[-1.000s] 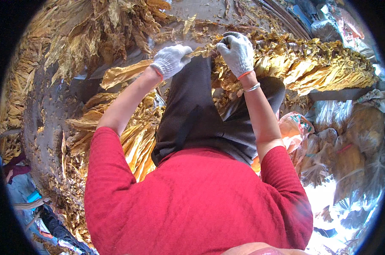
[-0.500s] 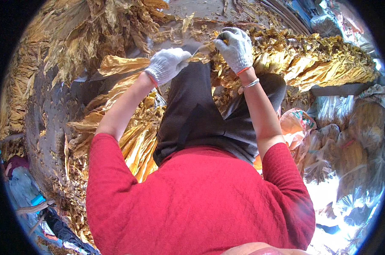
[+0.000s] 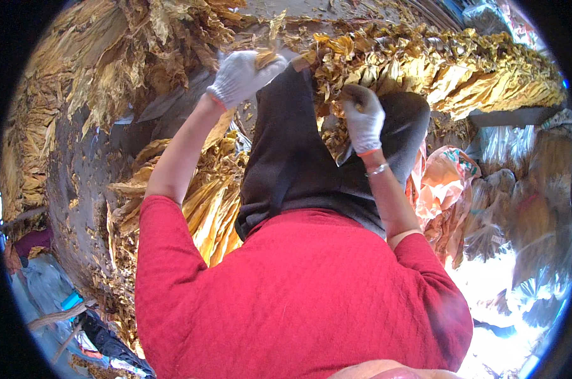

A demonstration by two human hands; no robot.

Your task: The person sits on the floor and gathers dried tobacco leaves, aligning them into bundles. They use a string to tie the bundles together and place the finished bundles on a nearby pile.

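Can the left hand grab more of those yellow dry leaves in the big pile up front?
Probably yes. The left hand in its white glove already pinches a leaf, and the leaf pile lies just beyond it with nothing between them.

Head view, looking down over a red quilted top (image 3: 298, 290) and dark trousers (image 3: 292, 158). Left hand (image 3: 242, 76), in a white knit glove, is raised; its grip is closed on a dried yellow-brown leaf (image 3: 265, 58) that pokes out past the fingertips. Right hand (image 3: 363, 117), same kind of glove with an orange cuff edge, sits lower and to the right of the left grip, fingers curled on leaf scraps; what it pinches is too small to tell. A thin bracelet (image 3: 377, 169) is on the right wrist. A long heap of golden leaves (image 3: 437, 66) lies beyond the right grip. More leaves (image 3: 204, 196) are piled below the left forearm. Clear plastic bags (image 3: 526, 208) lie far right of both grips.
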